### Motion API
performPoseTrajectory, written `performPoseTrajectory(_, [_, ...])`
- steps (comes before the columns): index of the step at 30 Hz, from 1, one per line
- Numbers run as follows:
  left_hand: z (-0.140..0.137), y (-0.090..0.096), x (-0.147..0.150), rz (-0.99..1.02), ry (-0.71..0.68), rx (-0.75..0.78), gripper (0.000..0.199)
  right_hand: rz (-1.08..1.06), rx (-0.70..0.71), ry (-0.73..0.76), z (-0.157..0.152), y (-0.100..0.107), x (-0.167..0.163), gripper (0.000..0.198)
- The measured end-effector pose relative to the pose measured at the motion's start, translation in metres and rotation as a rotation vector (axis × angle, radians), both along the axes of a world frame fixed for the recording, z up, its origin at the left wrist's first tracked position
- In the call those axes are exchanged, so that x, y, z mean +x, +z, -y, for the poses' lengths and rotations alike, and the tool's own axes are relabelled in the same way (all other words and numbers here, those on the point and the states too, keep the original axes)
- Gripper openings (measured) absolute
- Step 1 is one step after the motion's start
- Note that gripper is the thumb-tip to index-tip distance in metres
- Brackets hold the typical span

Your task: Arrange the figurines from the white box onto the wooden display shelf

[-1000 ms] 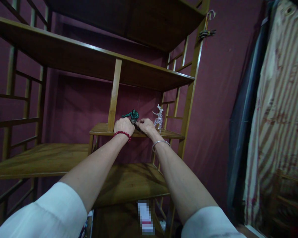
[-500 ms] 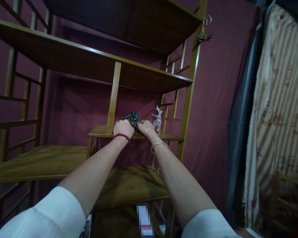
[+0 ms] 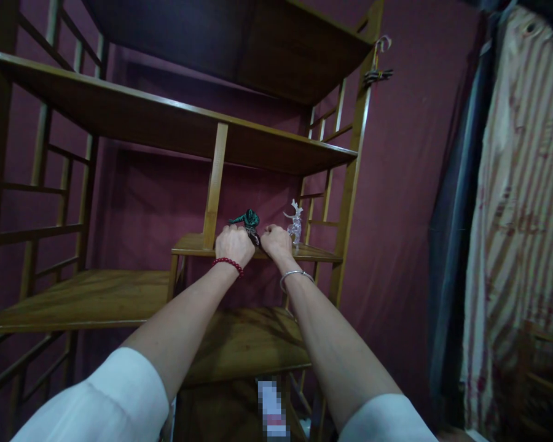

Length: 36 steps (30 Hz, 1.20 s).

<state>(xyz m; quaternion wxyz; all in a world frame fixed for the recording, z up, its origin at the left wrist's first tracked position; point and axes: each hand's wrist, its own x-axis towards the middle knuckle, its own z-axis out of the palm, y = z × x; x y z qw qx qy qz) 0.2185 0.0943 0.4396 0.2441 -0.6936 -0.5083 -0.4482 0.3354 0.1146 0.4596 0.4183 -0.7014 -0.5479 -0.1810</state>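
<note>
A dark green figurine with a brownish base (image 3: 250, 218) is on the small raised shelf (image 3: 191, 244), between my two hands. My left hand (image 3: 235, 244), with a red bead bracelet at the wrist, is closed against the figurine's left side. From the right, my right hand (image 3: 277, 241), below which a silver bangle sits, has curled fingers at the figurine's base. Both sets of fingertips are partly hidden. Just beyond my right hand stands a clear deer figurine (image 3: 295, 227), upright, its legs partly covered by the hand.
The wooden shelf unit (image 3: 175, 104) has boards at several heights and an upright divider (image 3: 215, 184) left of the figurines. A small bundle (image 3: 378, 75) hangs from its right post. A striped curtain (image 3: 520, 215) hangs at the right. A blurred pale item (image 3: 271, 405) is low down.
The view has shifted slightly, so the shelf appears a little further right. My right hand's fingers are more curled; both hands stay at the green figurine.
</note>
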Motion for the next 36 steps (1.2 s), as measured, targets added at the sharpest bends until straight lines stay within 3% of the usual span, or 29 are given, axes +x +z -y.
performPoseTrajectory(10, [0.022,-0.042,-0.013,-0.132,-0.248,0.233,0.020,0.097,0.225,0.088,0.025,-0.024,-0.006,0.033])
performPoseTrajectory(16, [0.034,-0.062,-0.020,-0.119,-0.333,0.236,0.044,0.129,0.442,0.259,0.042,-0.052,-0.007,0.032])
performPoseTrajectory(20, [0.047,-0.071,-0.025,-0.122,-0.330,0.183,0.052,0.102,0.555,0.268,0.054,-0.069,-0.012,0.034])
performPoseTrajectory(30, [0.089,-0.132,-0.045,-0.180,-0.318,-0.155,0.029,0.095,0.405,0.281,0.097,-0.118,-0.048,0.041])
performPoseTrajectory(36, [0.118,-0.157,-0.065,-0.151,-0.310,-0.255,0.034,0.010,0.259,0.354,0.127,-0.161,-0.078,0.035])
